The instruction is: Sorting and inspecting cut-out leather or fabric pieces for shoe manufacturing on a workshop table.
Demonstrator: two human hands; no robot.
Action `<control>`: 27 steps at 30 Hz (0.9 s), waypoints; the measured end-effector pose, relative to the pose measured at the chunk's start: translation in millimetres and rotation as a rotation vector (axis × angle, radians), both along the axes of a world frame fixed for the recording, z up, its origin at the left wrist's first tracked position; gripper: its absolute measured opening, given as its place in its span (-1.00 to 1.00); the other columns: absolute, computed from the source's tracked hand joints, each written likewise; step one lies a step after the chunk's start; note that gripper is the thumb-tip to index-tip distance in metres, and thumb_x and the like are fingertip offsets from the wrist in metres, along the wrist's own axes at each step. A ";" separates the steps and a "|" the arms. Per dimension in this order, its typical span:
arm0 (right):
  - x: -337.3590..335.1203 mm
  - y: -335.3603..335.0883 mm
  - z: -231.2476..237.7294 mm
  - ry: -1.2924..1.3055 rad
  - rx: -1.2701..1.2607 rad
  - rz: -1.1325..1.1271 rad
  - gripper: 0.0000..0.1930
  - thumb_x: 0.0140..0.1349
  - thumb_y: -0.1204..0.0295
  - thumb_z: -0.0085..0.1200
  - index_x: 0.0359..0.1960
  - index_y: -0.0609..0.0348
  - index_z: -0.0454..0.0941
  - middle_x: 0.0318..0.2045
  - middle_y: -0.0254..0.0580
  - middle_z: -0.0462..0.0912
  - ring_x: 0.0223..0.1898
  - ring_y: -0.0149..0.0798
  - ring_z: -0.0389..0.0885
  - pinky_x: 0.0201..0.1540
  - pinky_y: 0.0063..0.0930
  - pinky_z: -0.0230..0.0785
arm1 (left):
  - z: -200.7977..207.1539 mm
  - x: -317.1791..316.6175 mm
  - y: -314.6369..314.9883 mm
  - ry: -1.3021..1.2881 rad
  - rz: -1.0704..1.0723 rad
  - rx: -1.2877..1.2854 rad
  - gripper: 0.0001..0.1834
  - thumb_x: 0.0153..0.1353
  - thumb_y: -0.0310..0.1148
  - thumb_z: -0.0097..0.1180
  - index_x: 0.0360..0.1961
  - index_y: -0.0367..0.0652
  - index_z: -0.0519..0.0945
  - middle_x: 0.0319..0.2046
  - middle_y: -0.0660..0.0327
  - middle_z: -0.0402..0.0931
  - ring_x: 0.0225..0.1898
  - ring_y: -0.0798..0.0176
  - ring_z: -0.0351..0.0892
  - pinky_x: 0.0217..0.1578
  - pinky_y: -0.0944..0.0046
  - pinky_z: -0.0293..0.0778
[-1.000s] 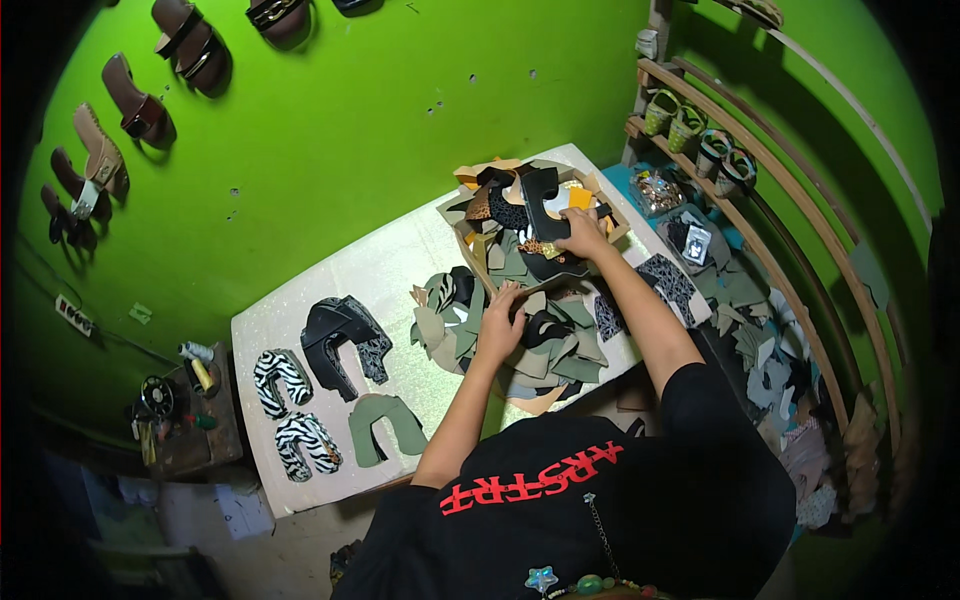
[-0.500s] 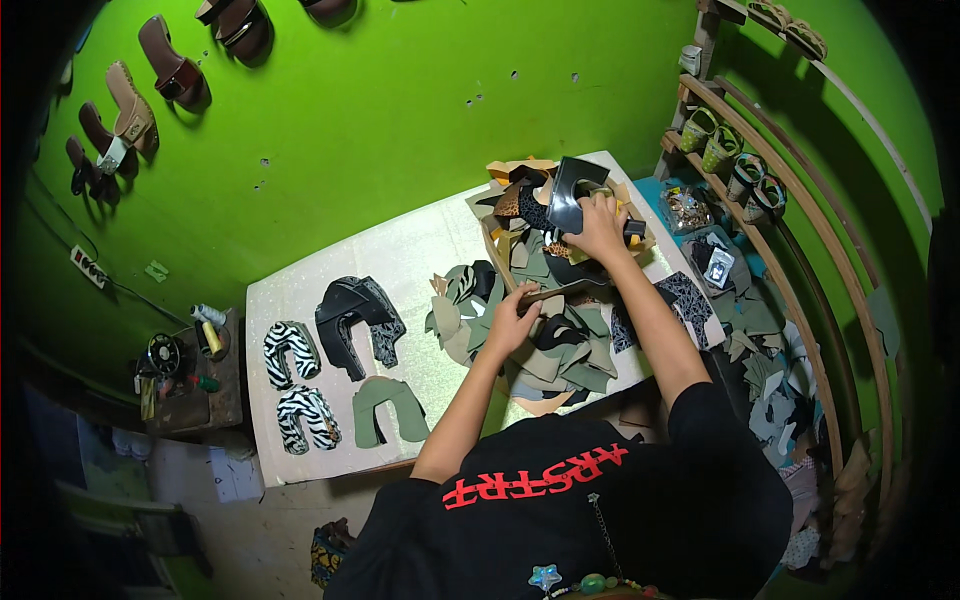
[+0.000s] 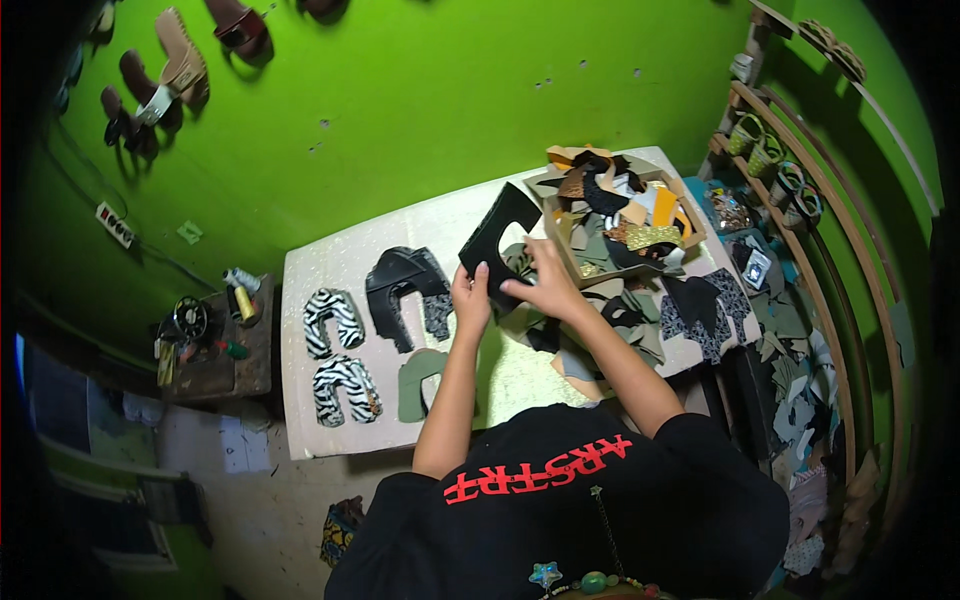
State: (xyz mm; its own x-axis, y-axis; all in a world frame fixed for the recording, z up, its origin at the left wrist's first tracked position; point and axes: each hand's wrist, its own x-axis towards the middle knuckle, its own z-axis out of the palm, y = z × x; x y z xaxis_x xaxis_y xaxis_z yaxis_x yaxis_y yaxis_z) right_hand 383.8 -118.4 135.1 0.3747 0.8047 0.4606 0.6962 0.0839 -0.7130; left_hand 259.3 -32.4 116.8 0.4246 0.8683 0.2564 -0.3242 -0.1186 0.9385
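The left hand grasps the near left corner of a black curved piece, its thumb lying on the upper face. The right hand grasps the same piece at its near right end, with fingers in the open side of the curve. The piece is held tilted over the middle of the table, just left of a box. That box stands by the table's far right corner, heaped with black, green, yellow and tan scraps. More green scraps lie in front of it, and black and grey patterned pieces rest by the near right corner. Along the table's left edge are 2 zebra-striped arches, 1 nearer the front than the other. To their right, a black arch stack lies farther back and a green arch sits near the front edge, partly hidden by the left forearm. Sandals hang on the green wall.
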 end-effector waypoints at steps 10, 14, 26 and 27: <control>-66.5 66.5 -33.4 0.487 -0.128 0.005 -0.58 -0.05 0.34 0.20 -0.16 0.29 0.42 -0.39 -0.13 0.50 -0.39 -0.27 0.47 -0.30 -0.43 0.34 | -29.6 -149.4 64.6 0.241 0.141 -0.026 -0.72 0.21 -0.41 -0.03 -0.10 -0.34 0.39 -0.23 0.20 0.49 -0.25 0.42 0.43 -0.21 0.46 0.33; -101.0 95.3 -39.3 0.349 -0.097 -0.047 -0.79 -0.06 0.41 0.17 -0.40 0.26 0.50 -0.57 -0.15 0.54 -0.50 -0.25 0.51 -0.38 -0.43 0.34 | -42.2 -182.2 83.5 0.327 0.152 -0.180 -0.56 0.11 -0.49 0.07 0.01 -0.32 0.25 -0.22 0.09 0.49 -0.22 0.32 0.47 -0.21 0.40 0.38; -121.9 159.5 -65.6 0.229 -0.216 -0.197 -0.73 -0.10 0.40 0.21 -0.39 0.33 0.50 -0.55 0.01 0.55 -0.49 -0.14 0.55 -0.38 -0.39 0.37 | -79.1 -212.1 147.8 0.601 0.244 -0.058 -0.63 0.04 -0.67 0.00 -0.06 -0.32 0.36 -0.29 0.11 0.51 -0.32 0.34 0.52 -0.32 0.43 0.45; -123.1 161.4 -66.6 0.224 -0.224 -0.224 -0.72 -0.10 0.40 0.21 -0.39 0.33 0.50 -0.54 0.04 0.55 -0.47 -0.09 0.55 -0.37 -0.36 0.37 | -77.6 -209.8 150.8 0.602 0.258 -0.095 -0.63 0.03 -0.67 0.01 -0.07 -0.30 0.38 -0.30 0.12 0.52 -0.33 0.33 0.53 -0.32 0.43 0.45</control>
State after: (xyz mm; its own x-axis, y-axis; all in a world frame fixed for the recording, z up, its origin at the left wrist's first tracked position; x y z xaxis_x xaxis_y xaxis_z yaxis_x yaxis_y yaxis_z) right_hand 260.7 42.9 68.5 0.6241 0.7626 0.1699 0.5046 -0.2274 -0.8329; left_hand 49.5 118.5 39.2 0.2453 0.9684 -0.0440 0.2884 -0.0296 0.9570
